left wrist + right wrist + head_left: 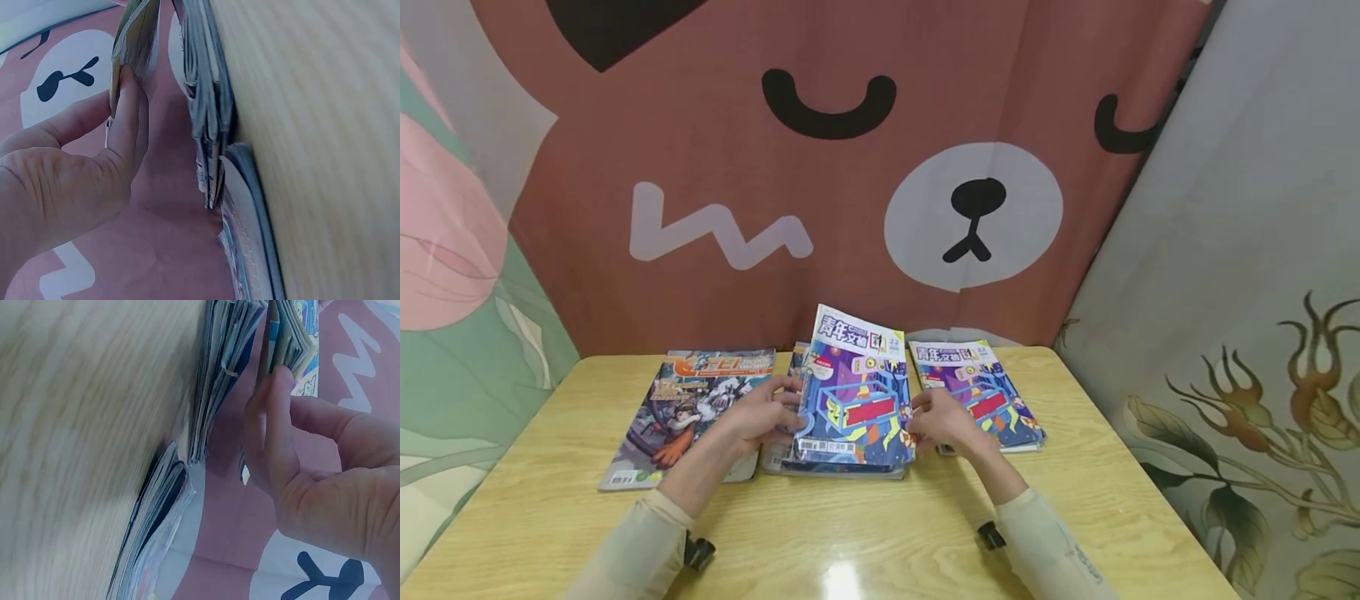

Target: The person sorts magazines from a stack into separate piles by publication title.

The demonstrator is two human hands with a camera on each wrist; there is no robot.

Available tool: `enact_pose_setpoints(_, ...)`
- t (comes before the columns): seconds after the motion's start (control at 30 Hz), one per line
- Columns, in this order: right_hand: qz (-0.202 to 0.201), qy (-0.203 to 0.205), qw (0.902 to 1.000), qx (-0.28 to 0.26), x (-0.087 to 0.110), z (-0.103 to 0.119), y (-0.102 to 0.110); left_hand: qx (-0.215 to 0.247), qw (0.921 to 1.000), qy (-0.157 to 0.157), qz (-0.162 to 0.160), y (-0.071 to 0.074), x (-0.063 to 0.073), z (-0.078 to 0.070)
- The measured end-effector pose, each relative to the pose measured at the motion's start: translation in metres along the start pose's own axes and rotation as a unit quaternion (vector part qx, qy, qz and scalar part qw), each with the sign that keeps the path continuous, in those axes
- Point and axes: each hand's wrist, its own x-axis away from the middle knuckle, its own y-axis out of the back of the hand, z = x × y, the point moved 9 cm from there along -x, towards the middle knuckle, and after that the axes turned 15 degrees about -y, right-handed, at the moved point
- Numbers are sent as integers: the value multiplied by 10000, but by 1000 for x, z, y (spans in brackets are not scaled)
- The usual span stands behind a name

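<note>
I see left hand [766, 414] pinching the purple-covered magazine [859, 400] by its left edge | right hand [942, 417] pinching its right edge | magazine between my hands, raised over a stack [205, 81] | left of my left hand, an orange-titled magazine [655, 437] | right of my right hand, a matching-cover pile [1018, 408] | worktop [850, 533] below

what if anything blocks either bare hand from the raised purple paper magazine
Nothing visible: the left hand and right hand pinch opposite edges of the raised purple paper magazine. A gap separates it from the flat magazine stack below.
</note>
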Motion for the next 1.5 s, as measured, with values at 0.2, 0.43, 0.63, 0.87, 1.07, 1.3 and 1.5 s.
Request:
enact_pose_setpoints(0.2, -44, 278, 9992, -273, 4, -1, 17, 21, 10000, -18, 5, -10, -9, -2)
enact_pose_setpoints(0.43, -324, 515, 9965, -576, 7, -3, 50, 131, 9999, -79, -40, -29, -28, -3)
enact_pose_setpoints(0.63, -633, 734, 9937, -563, 6, -13, 84, 695, 9973, 183, 126, -61, -45, 3)
enact_pose_setpoints(0.87, -956, 215, 9935, -575, -4, -45, 125, 1188, 9911, 516, 314, -108, -69, 19)
enact_pose_setpoints(1.07, -953, -299, 9915, -834, -17, -71, 150, 1633, 9836, 735, 224, -139, -85, 31)
enact_pose_setpoints(1.3, -1037, -470, 9905, -774, -22, -87, 175, 1578, 9821, 991, 293, -172, -101, 37)
enact_pose_setpoints(1.5, -1098, -693, 9899, -575, -29, -96, 190, 1670, 9799, 1080, 154, -190, -108, 46)
